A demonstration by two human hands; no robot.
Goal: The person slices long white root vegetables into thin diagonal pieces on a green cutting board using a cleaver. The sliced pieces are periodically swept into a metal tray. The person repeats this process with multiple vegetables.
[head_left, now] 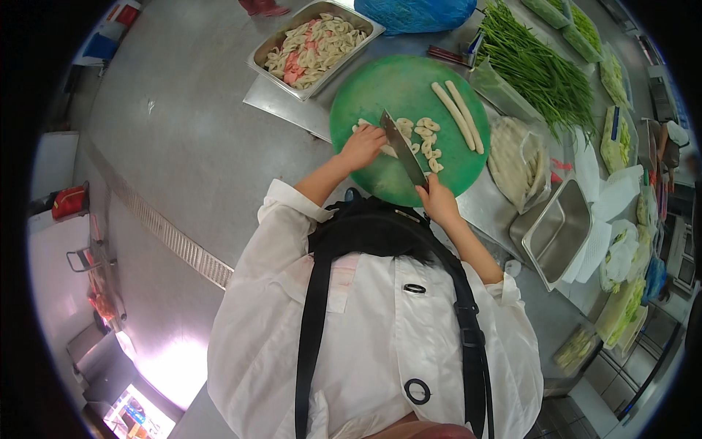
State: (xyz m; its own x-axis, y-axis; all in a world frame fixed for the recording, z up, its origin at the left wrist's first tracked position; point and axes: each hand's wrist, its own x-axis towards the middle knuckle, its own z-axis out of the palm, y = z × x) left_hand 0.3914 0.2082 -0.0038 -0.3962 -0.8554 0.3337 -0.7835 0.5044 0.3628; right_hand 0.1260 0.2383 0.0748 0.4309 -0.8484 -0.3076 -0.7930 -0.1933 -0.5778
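Green and round, the cutting board has the left hand near nine o'clock, fingers curled down on a pale roll — partly hidden beneath them. At five o'clock the right hand grips the knife, its blade pointing to eleven, just beside the roll. Slices lie near centre — two long sticks toward three.
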